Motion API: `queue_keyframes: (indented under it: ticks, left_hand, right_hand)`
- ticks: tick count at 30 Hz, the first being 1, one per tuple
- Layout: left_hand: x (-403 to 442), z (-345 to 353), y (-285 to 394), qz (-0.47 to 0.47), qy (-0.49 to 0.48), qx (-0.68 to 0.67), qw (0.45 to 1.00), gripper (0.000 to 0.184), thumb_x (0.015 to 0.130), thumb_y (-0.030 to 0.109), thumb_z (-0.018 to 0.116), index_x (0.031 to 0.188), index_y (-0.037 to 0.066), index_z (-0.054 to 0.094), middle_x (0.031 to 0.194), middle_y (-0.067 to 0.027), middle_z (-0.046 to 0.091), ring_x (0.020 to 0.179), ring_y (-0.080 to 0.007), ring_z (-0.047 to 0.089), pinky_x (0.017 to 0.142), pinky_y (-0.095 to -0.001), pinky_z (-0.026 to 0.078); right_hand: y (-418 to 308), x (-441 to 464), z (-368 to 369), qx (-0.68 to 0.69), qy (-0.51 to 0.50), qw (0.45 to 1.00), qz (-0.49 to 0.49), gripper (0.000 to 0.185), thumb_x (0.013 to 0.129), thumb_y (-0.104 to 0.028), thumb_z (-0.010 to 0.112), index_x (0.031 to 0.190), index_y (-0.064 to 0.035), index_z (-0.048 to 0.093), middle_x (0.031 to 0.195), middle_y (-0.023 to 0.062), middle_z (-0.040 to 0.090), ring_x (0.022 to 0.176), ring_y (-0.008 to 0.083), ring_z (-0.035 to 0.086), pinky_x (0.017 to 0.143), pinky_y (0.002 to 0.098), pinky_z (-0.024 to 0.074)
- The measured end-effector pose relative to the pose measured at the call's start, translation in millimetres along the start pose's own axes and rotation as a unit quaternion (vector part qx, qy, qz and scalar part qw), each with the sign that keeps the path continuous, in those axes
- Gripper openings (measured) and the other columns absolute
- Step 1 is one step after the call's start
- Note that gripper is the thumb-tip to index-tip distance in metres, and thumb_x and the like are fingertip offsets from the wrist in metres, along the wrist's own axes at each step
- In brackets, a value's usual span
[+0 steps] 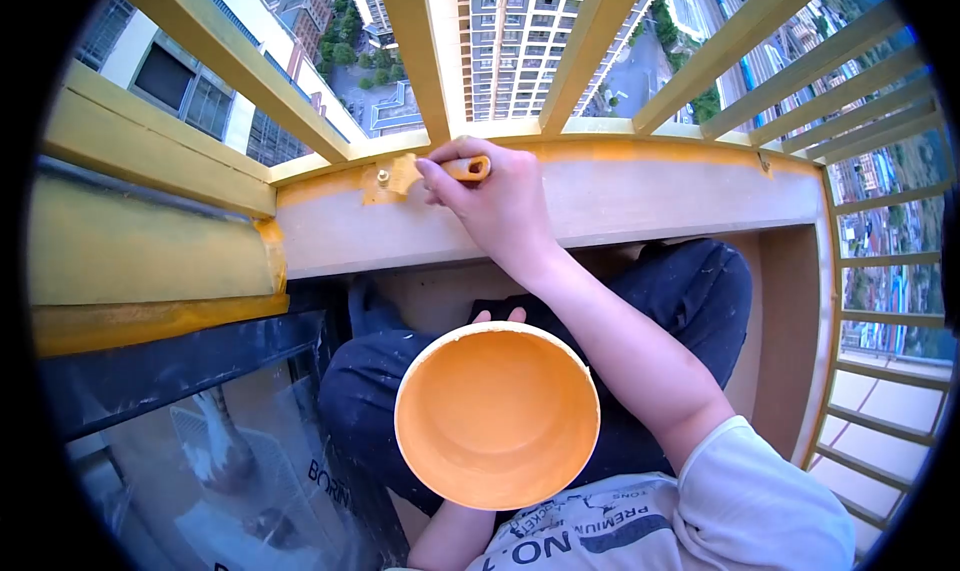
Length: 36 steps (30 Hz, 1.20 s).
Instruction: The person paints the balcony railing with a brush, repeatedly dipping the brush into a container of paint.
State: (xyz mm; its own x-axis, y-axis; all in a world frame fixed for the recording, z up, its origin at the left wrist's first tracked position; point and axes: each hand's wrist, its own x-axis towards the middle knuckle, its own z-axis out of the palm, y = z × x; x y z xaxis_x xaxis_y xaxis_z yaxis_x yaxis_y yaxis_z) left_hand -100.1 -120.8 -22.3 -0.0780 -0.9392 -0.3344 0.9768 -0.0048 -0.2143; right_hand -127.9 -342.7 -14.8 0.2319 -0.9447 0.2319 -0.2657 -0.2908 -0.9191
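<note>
My right hand [488, 196] grips a paint brush [462, 168] by its orange handle. The brush's bristles touch the grey ledge beside a small bolt [383, 177], where a patch of yellow-orange paint shows. A round bucket [497, 416], orange inside with a pale rim, sits over my lap. Behind its far rim show fingertips of my left hand [500, 316], which holds the bucket from below; the rest of that hand is hidden.
Yellow railing bars [415, 51] rise beyond the grey ledge [620, 196], with buildings far below. A yellow beam [150, 251] and a dark-framed glass pane [220, 441] are at the left. My crossed legs [690, 291] lie under the ledge.
</note>
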Motion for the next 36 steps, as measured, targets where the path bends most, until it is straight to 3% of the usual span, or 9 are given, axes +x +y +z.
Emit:
queue_keyframes:
  ticks: [1, 4, 8, 14, 16, 19, 23, 30, 36]
  left_hand:
    - [-0.7, 1.5, -0.7, -0.005, -0.007, -0.083, 0.996, 0.084, 0.100, 0.057, 0.060, 0.166, 0.020, 0.024, 0.172, -0.0141, 0.018, 0.147, -0.0608, 0.029, 0.108, -0.0769, 0.039]
    - [-2.6, 3.9, -0.5, 0.002, 0.045, 0.226, 0.973, 0.085, 0.098, 0.057, 0.062, 0.166, 0.021, 0.025, 0.172, -0.0127, 0.018, 0.147, -0.0597, 0.029, 0.109, -0.0760, 0.039]
    - [-3.5, -6.2, -2.4, -0.012, -0.022, -0.083, 0.996, 0.086, 0.097, 0.059, 0.063, 0.166, 0.023, 0.025, 0.173, -0.0113, 0.017, 0.149, -0.0582, 0.028, 0.110, -0.0742, 0.039]
    - [-8.7, -16.5, 0.3, -0.020, -0.039, -0.057, 0.997, 0.083, 0.097, 0.059, 0.064, 0.164, 0.022, 0.031, 0.173, -0.0109, 0.018, 0.149, -0.0566, 0.029, 0.111, -0.0723, 0.040]
    - [-8.7, -17.0, 0.3, -0.021, -0.051, -0.022, 0.998, 0.081, 0.097, 0.058, 0.065, 0.162, 0.022, 0.034, 0.172, -0.0110, 0.020, 0.150, -0.0552, 0.029, 0.112, -0.0703, 0.041]
    - [-11.7, -19.8, 1.8, -0.028, -0.027, -0.017, 0.999, 0.081, 0.097, 0.057, 0.065, 0.162, 0.020, 0.035, 0.171, -0.0111, 0.022, 0.150, -0.0531, 0.029, 0.113, -0.0676, 0.042]
    - [-13.2, -18.0, 1.9, -0.024, -0.014, 0.033, 0.999, 0.080, 0.098, 0.056, 0.064, 0.162, 0.018, 0.034, 0.171, -0.0111, 0.024, 0.151, -0.0506, 0.030, 0.115, -0.0641, 0.042]
    - [-7.3, -17.3, 2.0, -0.055, -0.063, -0.021, 0.996, 0.077, 0.100, 0.053, 0.063, 0.161, 0.016, 0.035, 0.166, -0.0138, 0.034, 0.149, -0.0491, 0.035, 0.118, -0.0588, 0.042]
    - [4.4, -9.0, -2.4, -0.102, -0.125, -0.127, 0.979, 0.080, 0.097, 0.055, 0.066, 0.160, 0.015, 0.036, 0.161, -0.0151, 0.041, 0.148, -0.0426, 0.040, 0.117, -0.0564, 0.043]
  right_hand:
    - [-0.9, 1.8, 4.9, 0.051, -0.012, 0.999, 0.000, 0.020, 0.093, -0.020, 0.079, 0.098, -0.0002, 0.076, 0.082, 0.0144, 0.078, 0.077, 0.0235, 0.078, 0.070, 0.0311, 0.0609]
    - [-1.4, 4.0, 4.7, 0.049, -0.043, 0.998, -0.004, 0.022, 0.094, -0.020, 0.078, 0.097, 0.0014, 0.076, 0.081, 0.0142, 0.078, 0.077, 0.0213, 0.079, 0.068, 0.0288, 0.0603]
    - [-1.6, 1.9, 8.5, 0.051, -0.023, 0.998, 0.029, 0.021, 0.096, -0.018, 0.077, 0.097, 0.0024, 0.075, 0.081, 0.0125, 0.077, 0.073, 0.0168, 0.077, 0.067, 0.0261, 0.0601]
    - [-5.9, 5.3, 5.1, 0.136, -0.028, 0.987, 0.086, 0.018, 0.097, -0.015, 0.076, 0.101, 0.0024, 0.075, 0.087, 0.0115, 0.078, 0.079, 0.0138, 0.077, 0.070, 0.0270, 0.0607]
    - [-0.9, 6.9, 7.4, -0.027, -0.015, 0.983, -0.179, 0.015, 0.095, -0.014, 0.076, 0.104, -0.0017, 0.076, 0.090, 0.0115, 0.078, 0.083, 0.0203, 0.077, 0.074, 0.0332, 0.0606]
    - [6.8, 16.7, 9.5, -0.119, -0.081, 0.941, -0.307, 0.014, 0.092, -0.012, 0.076, 0.105, -0.0057, 0.077, 0.093, 0.0115, 0.076, 0.084, 0.0277, 0.075, 0.075, 0.0387, 0.0593]
    - [13.0, 14.6, -20.9, -0.293, -0.046, 0.908, -0.296, 0.013, 0.090, -0.007, 0.069, 0.102, -0.0042, 0.074, 0.085, 0.0105, 0.070, 0.081, 0.0296, 0.072, 0.073, 0.0415, 0.0589]
    - [-5.4, 17.1, 8.3, -0.152, -0.072, 0.922, -0.349, 0.013, 0.091, -0.007, 0.072, 0.103, -0.0056, 0.076, 0.089, 0.0091, 0.073, 0.080, 0.0307, 0.071, 0.072, 0.0411, 0.0585]
    - [-9.3, 10.6, -2.1, -0.218, -0.016, 0.946, -0.238, 0.015, 0.090, -0.006, 0.072, 0.104, -0.0040, 0.077, 0.092, 0.0141, 0.076, 0.080, 0.0280, 0.075, 0.071, 0.0362, 0.0606]
